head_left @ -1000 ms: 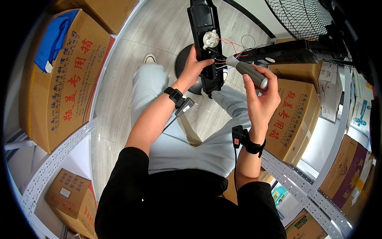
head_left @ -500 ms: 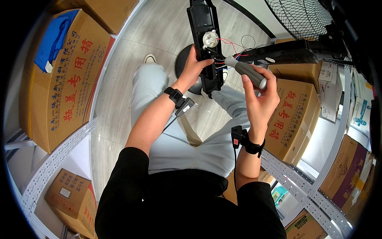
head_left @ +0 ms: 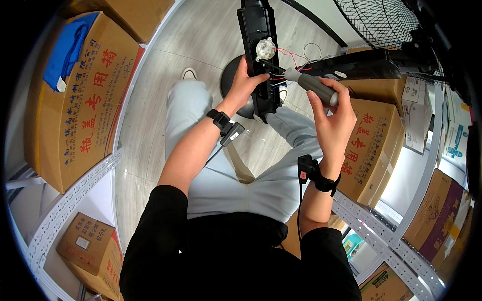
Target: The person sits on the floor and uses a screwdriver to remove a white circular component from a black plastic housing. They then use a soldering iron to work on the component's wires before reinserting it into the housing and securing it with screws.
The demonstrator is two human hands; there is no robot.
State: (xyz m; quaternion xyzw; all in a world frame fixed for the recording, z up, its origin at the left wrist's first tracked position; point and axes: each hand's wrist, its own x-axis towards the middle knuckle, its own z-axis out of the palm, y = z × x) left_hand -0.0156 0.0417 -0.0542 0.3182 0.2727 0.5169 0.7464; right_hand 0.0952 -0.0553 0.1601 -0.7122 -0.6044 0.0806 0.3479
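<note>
A long black plastic fan housing (head_left: 257, 30) stands in front of me, its inner side facing up. A round clear-covered motor (head_left: 265, 49) sits in it, and thin red, blue and white wires run out to the right. My left hand (head_left: 242, 89) grips the housing's left edge, thumb laid across the inside. In my right hand (head_left: 337, 111) is a screwdriver (head_left: 317, 87) with a thick grey handle, held near its butt end between thumb and fingers. Its dark shaft points left into the housing below the motor; the tip is too small to make out.
To the right, a black fan column (head_left: 359, 66) joins the wires, with a wire fan grille (head_left: 379, 22) above it. A round black base (head_left: 231, 75) is on the floor. Metal shelves with cardboard boxes (head_left: 95, 100) flank me; a blue cloth (head_left: 70, 47) lies on one box.
My right hand has shifted slightly right and down, its fingers moving round the screwdriver handle, which has tilted a little. The left hand and the housing stay almost where they were.
</note>
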